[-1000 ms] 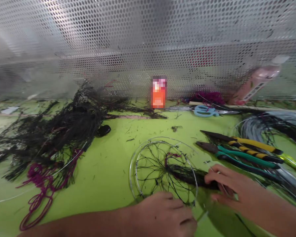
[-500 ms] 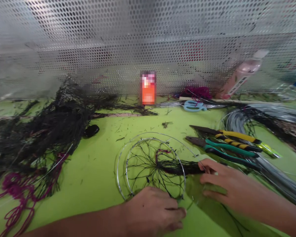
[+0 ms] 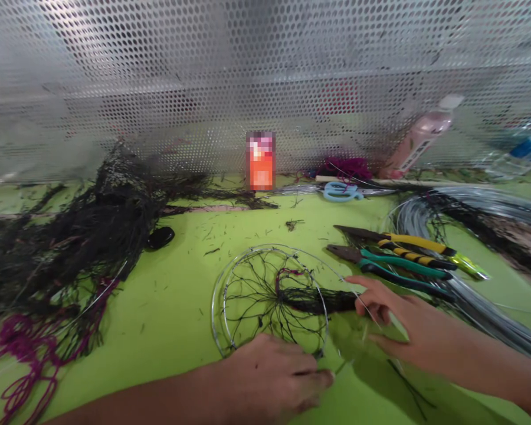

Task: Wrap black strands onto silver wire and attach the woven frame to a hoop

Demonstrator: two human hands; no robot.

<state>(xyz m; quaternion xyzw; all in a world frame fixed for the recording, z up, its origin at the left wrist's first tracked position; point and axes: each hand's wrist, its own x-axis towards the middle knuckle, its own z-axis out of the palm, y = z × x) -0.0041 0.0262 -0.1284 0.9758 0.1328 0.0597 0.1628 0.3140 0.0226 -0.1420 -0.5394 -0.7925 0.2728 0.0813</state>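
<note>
A silver wire ring [image 3: 225,295] with black threads knotted across it lies on the green surface. The threads gather at its middle into a black bundle [image 3: 343,300] that runs out to the right. A second, outer wire loop [image 3: 213,307] curves around the ring. My left hand [image 3: 277,375] is closed at the ring's near edge, its fingertips partly hidden. My right hand [image 3: 398,319] is beside the bundle's right end, fingers apart and index finger stretched against the outer wire, which passes in front of the fingers.
Green-handled pliers [image 3: 407,268] and yellow-handled pliers [image 3: 418,243] lie beyond my right hand, near coiled wire [image 3: 409,212]. Blue scissors [image 3: 343,191] and a pink bottle [image 3: 425,136] are farther back. Black fibre [image 3: 71,242] and magenta yarn [image 3: 22,348] lie left. A perforated metal panel [image 3: 212,59] stands behind.
The outer wire loop has drawn closer around the ring, and its free part now reaches across my right hand. My right index finger has stretched out. My left hand stays at the near edge.
</note>
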